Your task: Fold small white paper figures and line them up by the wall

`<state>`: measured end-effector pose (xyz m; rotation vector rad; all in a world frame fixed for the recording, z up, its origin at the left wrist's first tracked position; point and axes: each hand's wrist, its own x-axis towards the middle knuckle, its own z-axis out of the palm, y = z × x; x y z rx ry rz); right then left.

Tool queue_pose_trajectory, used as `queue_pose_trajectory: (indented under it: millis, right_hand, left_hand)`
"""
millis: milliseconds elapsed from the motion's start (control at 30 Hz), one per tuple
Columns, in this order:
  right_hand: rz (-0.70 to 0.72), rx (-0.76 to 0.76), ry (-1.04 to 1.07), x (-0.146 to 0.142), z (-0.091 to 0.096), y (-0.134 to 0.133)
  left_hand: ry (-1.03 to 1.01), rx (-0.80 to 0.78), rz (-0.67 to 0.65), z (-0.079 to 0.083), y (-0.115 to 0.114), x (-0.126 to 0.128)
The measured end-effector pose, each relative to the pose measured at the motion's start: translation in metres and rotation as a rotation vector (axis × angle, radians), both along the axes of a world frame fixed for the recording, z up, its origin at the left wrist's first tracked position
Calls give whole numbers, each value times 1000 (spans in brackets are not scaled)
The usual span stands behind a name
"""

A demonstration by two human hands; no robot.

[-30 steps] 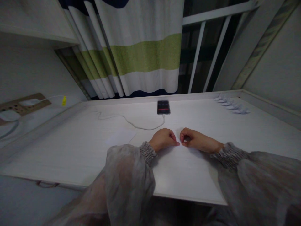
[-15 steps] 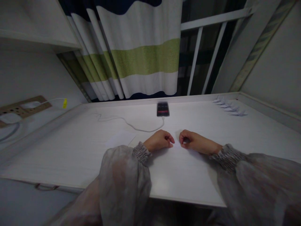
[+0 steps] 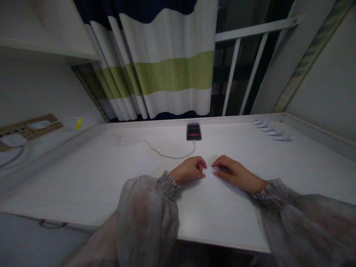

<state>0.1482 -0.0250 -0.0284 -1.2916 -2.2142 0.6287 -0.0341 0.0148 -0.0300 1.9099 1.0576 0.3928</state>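
Both my hands rest close together on the white table (image 3: pixel 83 185), in loose grey sleeves. My left hand (image 3: pixel 190 168) is curled, its fingertips pinched on the edge of a small white paper (image 3: pixel 210 172) that lies between the hands. My right hand (image 3: pixel 232 172) lies lower and flatter, its fingers stretched out and pressing on the paper's right side. The paper is pale against the table and hard to make out.
A dark phone (image 3: pixel 193 131) lies beyond the hands, with a white cable (image 3: pixel 150 146) running left to a wall socket panel (image 3: pixel 25 128). A flat white sheet (image 3: pixel 143 167) lies left of my left hand. Several small folded paper shapes (image 3: pixel 272 130) sit at the far right corner. A striped curtain (image 3: pixel 172 70) hangs behind.
My right hand has uncurled from a pinch and now lies flatter on the paper. My left hand has stayed curled. The view has tilted slightly.
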Motion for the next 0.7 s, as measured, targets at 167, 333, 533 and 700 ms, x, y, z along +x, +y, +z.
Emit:
queue_pose_trajectory:
  millis: [167, 333, 533, 700]
  right_hand:
    - [-57, 58, -86, -3, -5, 6]
    - [-142, 57, -156, -8, -8, 4]
    - [-98, 46, -108, -12, 0, -4]
    - [-107, 14, -52, -11, 0, -3]
  left_hand:
    - [-40, -31, -34, 1, 0, -1]
    - [-66, -28, -78, 4, 2, -3]
    - [-61, 163, -39, 1, 0, -3]
    - [-56, 137, -69, 1, -1, -1]
